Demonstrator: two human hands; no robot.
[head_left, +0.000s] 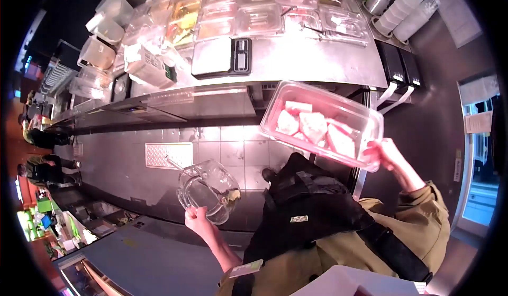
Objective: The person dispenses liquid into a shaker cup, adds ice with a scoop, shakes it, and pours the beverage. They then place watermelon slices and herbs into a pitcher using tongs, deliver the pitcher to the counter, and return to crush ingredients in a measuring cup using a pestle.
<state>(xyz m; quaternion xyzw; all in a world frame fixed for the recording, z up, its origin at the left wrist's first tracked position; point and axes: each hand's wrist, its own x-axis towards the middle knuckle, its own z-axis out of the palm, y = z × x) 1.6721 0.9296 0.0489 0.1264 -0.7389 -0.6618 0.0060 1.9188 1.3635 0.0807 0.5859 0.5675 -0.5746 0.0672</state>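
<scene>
At the lower centre, my left hand (197,219) is closed on the rim or handle of a clear jug (209,187), which is tilted over the floor. Something small and yellowish shows inside the jug, with a thin stick or handle poking out at its upper left. My right hand (383,154) grips the right end of a clear rectangular tub (365,116), fingers wrapped over its edge. Several pale chunks (313,126) lie in the tub, tinted pink by the light. The tub is just in front of the steel counter (328,63).
Lidded food pans (259,20) line the counter, with a scale (214,58) and a carton (145,63) at its near edge. Black bins (394,63) stand at its right end. A grey worktop (153,259) is at lower left. Two people (47,169) stand far left.
</scene>
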